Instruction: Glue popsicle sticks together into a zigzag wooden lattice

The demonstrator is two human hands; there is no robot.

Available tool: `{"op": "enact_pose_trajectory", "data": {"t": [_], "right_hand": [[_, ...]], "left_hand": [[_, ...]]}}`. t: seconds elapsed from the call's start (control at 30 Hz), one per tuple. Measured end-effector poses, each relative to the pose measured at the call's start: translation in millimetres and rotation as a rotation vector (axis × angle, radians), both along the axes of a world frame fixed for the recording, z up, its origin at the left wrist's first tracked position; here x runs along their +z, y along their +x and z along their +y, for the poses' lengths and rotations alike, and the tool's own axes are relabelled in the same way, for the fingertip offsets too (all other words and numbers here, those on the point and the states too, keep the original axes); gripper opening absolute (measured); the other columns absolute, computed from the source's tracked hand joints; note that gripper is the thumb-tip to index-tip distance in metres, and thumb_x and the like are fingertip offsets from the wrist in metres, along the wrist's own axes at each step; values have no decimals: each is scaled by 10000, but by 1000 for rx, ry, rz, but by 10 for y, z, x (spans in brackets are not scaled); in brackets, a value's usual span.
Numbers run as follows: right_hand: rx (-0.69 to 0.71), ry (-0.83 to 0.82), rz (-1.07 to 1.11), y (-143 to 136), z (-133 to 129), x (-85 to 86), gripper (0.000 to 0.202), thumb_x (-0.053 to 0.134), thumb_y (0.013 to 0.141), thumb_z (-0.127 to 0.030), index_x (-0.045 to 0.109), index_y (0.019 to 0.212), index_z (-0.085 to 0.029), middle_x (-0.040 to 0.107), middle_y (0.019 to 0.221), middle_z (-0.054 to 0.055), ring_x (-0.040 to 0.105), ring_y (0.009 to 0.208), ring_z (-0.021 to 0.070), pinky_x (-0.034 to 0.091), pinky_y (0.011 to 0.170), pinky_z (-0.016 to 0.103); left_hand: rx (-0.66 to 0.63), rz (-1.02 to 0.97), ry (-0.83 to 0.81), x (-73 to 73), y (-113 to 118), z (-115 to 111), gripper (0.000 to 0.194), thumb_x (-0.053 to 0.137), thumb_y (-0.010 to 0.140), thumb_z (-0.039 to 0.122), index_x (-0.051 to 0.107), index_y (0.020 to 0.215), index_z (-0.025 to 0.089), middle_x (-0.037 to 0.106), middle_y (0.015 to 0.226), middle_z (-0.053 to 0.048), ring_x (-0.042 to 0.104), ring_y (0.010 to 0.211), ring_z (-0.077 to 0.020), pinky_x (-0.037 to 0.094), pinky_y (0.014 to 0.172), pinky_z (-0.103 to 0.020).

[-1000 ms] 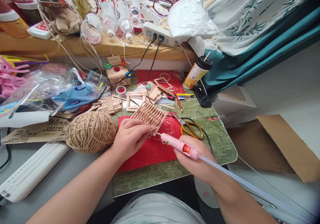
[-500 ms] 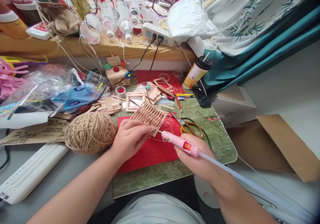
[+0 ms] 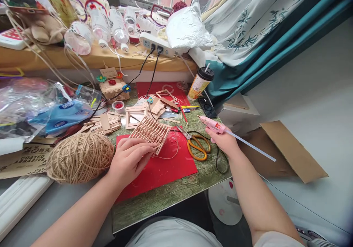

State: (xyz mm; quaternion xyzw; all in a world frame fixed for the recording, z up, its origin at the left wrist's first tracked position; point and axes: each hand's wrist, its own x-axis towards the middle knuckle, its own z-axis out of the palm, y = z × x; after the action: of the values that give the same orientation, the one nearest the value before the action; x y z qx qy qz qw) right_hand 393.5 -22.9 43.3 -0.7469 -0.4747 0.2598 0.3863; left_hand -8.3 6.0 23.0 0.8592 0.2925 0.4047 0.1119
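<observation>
My left hand (image 3: 135, 157) is closed on the near edge of a small woven panel (image 3: 150, 131), made of sticks with twine laced through them. The panel is tilted above a red sheet (image 3: 171, 166), and a loose strand of twine hangs from it. My right hand (image 3: 224, 140) grips a pink hot glue gun (image 3: 213, 125) near the table's right edge, well apart from the panel. A long translucent glue stick (image 3: 252, 146) sticks out of its back. Scissors with orange handles (image 3: 197, 146) lie between the panel and the glue gun.
A big ball of twine (image 3: 81, 158) sits left of my left hand. Behind the panel are a stick frame (image 3: 136, 116), craft sticks (image 3: 103, 124) and a stick box (image 3: 114, 89). A lidded cup (image 3: 200, 83) and phone (image 3: 207, 107) stand at the back right. Black cords cross from a power strip (image 3: 157, 45).
My right hand has drawn the glue gun away from the panel, out to the right edge of the table. My left hand still holds the panel. The view has turned somewhat to the right.
</observation>
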Motion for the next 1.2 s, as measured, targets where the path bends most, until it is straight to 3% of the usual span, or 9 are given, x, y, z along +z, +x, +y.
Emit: {"op": "enact_pose_trajectory", "data": {"t": [0.2, 0.43, 0.63, 0.73, 0.77, 0.83, 0.93, 1.07, 1.2], "right_hand": [[23, -77, 60, 314, 216, -110, 579, 828, 824, -554, 804, 1304, -232, 850, 1086, 94, 562, 622, 159, 475, 499, 303], [159, -64, 13, 341, 279, -182, 570, 773, 890, -510, 783, 1380, -219, 805, 1366, 119, 719, 934, 284, 564, 657, 354], [-69, 38, -171, 405, 0, -346, 532, 879, 762, -552, 755, 1131, -190, 790, 1110, 119, 680, 923, 279, 567, 863, 431], [-334, 272, -311, 221, -389, -480, 384, 822, 846, -526, 635, 974, -216, 682, 993, 70, 610, 903, 247, 535, 897, 431], [-341, 370, -341, 112, -512, -507, 291, 748, 927, -479, 590, 924, -234, 638, 946, 44, 592, 882, 235, 529, 896, 427], [-138, 515, -396, -160, -677, -496, 180, 699, 976, -350, 571, 901, -248, 618, 940, 38, 610, 904, 239, 532, 913, 437], [281, 510, -446, -626, -637, -294, 87, 694, 973, -217, 684, 1051, -252, 700, 1032, 78, 678, 1015, 274, 555, 967, 484], [569, 554, -396, -1078, -207, 82, 298, 634, 1017, -154, 727, 1262, -294, 733, 1264, 104, 702, 1204, 283, 568, 1074, 508], [770, 595, -458, -1182, 195, 181, 506, 549, 1047, -90, 642, 1486, -324, 660, 1521, 119, 613, 1433, 304, 513, 1205, 569]], "left_hand": [[8, -18, 20, 46, 30, 2, 226, 702, 993, 98, 718, 1128, 279, 865, 1161, 3, 775, 1050, -183, 502, 960, -370], [9, 5, 8, -8, -6, 29, 187, 694, 1000, 140, 721, 1114, 286, 863, 1180, -12, 777, 1056, -201, 503, 970, -391], [-1, 2, 21, 21, 4, 17, 188, 693, 1013, 123, 698, 1121, 277, 861, 1187, -5, 762, 1051, -197, 483, 956, -393], [-3, -2, 27, 35, 22, 6, 184, 702, 1014, 126, 691, 1122, 274, 860, 1190, -2, 758, 1058, -198, 480, 961, -393], [-2, -6, 26, 39, 29, 3, 185, 704, 1015, 125, 687, 1124, 274, 859, 1190, 1, 756, 1061, -197, 479, 959, -393], [-1, -19, 23, 49, 44, -5, 186, 705, 1018, 127, 681, 1129, 274, 860, 1182, 8, 750, 1067, -197, 477, 958, -393], [12, -37, 27, 69, 62, -20, 184, 707, 1020, 128, 679, 1127, 274, 863, 1153, 10, 745, 1066, -200, 477, 965, -395], [25, -39, 18, 84, 66, -36, 187, 715, 1013, 120, 675, 1127, 263, 860, 1158, 4, 741, 1055, -196, 484, 969, -390], [24, -41, 13, 91, 69, -42, 183, 709, 1011, 114, 668, 1121, 255, 857, 1156, 6, 740, 1054, -188, 487, 965, -382]]}}
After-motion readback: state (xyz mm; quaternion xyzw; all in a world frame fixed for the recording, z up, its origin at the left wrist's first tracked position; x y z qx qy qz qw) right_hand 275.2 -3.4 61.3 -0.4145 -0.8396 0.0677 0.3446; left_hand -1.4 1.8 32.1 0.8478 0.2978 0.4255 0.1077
